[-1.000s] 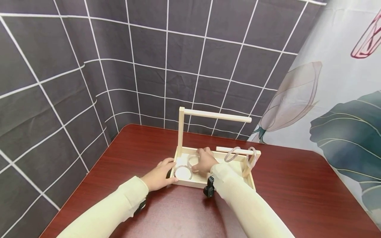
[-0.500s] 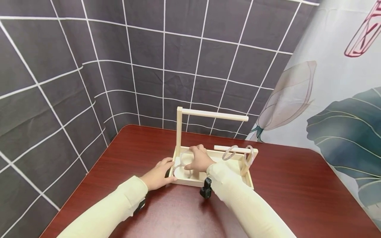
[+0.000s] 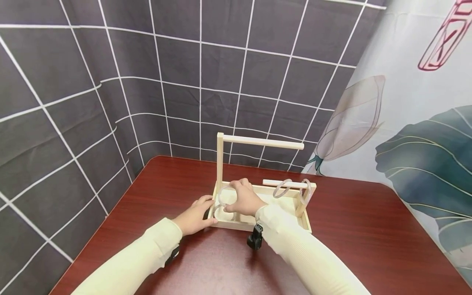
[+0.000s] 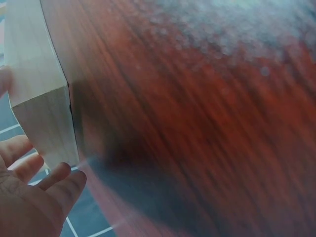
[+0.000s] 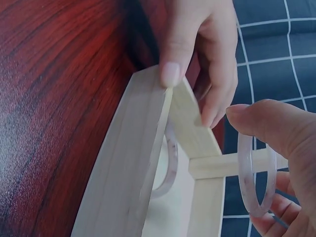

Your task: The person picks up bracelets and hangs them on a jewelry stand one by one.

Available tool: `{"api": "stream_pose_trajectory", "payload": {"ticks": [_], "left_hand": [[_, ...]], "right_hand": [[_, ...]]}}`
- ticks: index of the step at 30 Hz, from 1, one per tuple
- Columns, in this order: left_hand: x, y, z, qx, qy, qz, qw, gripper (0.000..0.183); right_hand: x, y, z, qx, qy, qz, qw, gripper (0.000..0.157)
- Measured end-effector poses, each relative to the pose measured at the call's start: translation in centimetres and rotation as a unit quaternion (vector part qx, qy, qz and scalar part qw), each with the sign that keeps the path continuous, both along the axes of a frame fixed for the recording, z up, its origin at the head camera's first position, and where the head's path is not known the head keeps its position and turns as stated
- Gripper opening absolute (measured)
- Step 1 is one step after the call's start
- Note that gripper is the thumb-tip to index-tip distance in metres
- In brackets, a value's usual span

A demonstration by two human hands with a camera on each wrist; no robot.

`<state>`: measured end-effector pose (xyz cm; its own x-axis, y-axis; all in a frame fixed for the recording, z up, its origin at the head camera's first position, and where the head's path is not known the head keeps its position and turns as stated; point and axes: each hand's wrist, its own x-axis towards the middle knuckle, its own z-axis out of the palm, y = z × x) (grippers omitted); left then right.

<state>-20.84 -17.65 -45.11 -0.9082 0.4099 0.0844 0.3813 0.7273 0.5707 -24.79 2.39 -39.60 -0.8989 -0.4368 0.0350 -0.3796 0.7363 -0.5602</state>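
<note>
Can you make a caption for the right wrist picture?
Right hand pinches a pale bangle; left hand touches the corner of a wooden jewelry tray, with another bangle inside.

From head cam, table (image 3: 177,178) & tray (image 3: 236,225) viewed fwd/down, wide; tray kept lower ctr. From L wrist, tray corner seen v. close, upper left. From R wrist, tray seen close, lower ctr; shared by all 3.

left grip (image 3: 193,217) splayed, right grip (image 3: 245,200) in a pinch
</note>
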Motion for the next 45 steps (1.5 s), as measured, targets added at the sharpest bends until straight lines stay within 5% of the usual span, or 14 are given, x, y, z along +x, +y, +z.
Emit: {"api": "stream_pose_trajectory", "payload": {"ticks": [18,45], "left_hand": [[-0.2,0.1,0.1,-0.002,-0.003,0.003,1.0000,0.062],[0.1,0.1,0.2,-0.007,0.005,0.000,1.0000,0.063]], "right_hand": [[1.6,-0.1,1.7,-0.032,0.048,0.051,0.997,0.076],[2.4,2.3,5.7,-0.099,0.081,0.032,0.991,0.073]]}}
